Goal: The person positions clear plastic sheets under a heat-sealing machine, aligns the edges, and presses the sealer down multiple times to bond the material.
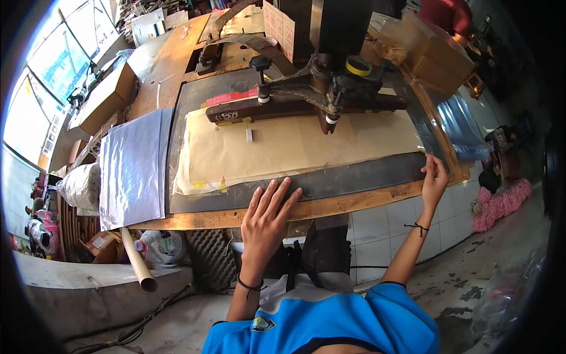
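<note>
My left hand (268,212) lies with fingers spread on the front strip of the dark mat (359,177), just below the beige paper (277,153). At the mat's right side my right hand (434,175) is closed in a pinch at the edge of a thin clear plastic sheet (421,148), which shows mainly by its glare. Bits of yellow tape stick to the paper's lower left edge. Across the paper's far part stretches a dark press bar (365,104), held by a black metal bracket (321,82). A small pale strip (249,135) sits on the paper before the bar.
Bluish clear plastic sheets (132,171) overhang the wooden table's (230,219) left front corner; more plastic sheeting (461,127) hangs at the right. A cardboard box (433,50) stands back right, near a person in a red top (451,15). A cardboard tube (138,262) leans below the table.
</note>
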A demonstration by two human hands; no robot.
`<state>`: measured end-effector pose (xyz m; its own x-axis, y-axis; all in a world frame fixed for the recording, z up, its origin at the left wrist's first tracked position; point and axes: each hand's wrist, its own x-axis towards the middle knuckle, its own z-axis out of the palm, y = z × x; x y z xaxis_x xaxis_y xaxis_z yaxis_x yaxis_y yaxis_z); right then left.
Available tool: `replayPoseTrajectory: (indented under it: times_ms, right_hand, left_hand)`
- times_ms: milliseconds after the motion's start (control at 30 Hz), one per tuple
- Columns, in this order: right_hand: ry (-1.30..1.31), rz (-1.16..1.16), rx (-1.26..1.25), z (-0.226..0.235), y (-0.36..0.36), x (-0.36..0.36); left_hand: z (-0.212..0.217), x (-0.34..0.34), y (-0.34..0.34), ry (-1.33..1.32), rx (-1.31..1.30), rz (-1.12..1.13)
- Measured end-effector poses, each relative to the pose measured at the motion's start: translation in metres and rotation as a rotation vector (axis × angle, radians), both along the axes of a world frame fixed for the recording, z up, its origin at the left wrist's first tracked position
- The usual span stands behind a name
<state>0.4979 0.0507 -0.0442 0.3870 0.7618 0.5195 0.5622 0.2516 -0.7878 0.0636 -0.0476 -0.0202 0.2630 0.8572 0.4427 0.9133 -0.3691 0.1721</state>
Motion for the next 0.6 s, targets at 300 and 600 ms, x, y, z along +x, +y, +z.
replayPoseTrajectory:
  times_ms: [300, 600]
  right_hand:
    - [-0.031, -0.001, 0.012, 0.002, 0.000, -0.003]
    - [-0.082, 0.013, -0.008, 0.013, -0.001, -0.012]
  left_hand:
    - [-0.002, 0.001, 0.001, -0.069, 0.056, -0.010]
    - [-0.004, 0.001, 0.001, -0.108, 0.055, -0.026]
